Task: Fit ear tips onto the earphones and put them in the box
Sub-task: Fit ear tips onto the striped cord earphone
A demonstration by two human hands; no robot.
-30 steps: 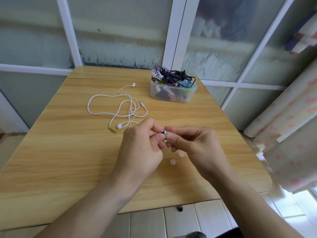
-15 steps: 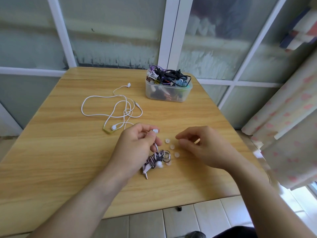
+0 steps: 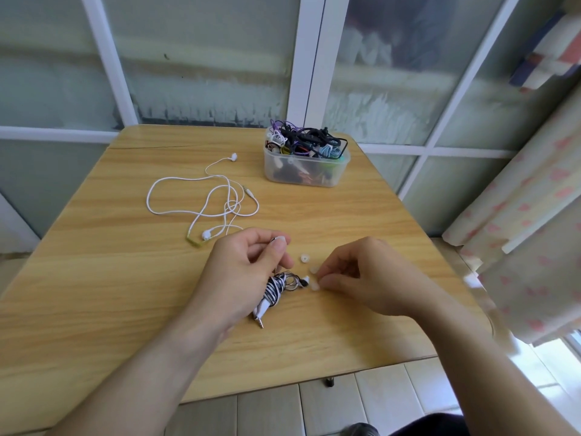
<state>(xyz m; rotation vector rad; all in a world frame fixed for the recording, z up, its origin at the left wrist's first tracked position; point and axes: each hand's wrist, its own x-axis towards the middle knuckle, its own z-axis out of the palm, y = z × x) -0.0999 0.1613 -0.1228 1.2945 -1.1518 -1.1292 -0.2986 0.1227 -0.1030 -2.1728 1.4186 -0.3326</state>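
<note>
From the head camera, the left hand (image 3: 248, 272) pinched one earbud (image 3: 278, 239) between thumb and forefinger, the rest of that striped earphone bundle (image 3: 274, 291) lying on the table (image 3: 94, 278) under its palm. The right hand (image 3: 361, 275) was down on the tabletop with fingers curled towards a loose ear tip (image 3: 314, 287); whether it had already closed on the tip I could not tell. Another ear tip (image 3: 304, 258) sat just beside, between the two hands.

To fit the tip well, the right hand would probably need to lift it by the rim, open end facing the earbud nozzle, and push and twist it on while the left kept the bud steady.

The box (image 3: 306, 165) stood at the far side, already heaped with cables, so the bundle would have to be laid on top. A white earphone (image 3: 213, 202) sprawled to the left, well apart from the hands. The path to the box looked open, and the tips lay well in from the near edge of the table.
</note>
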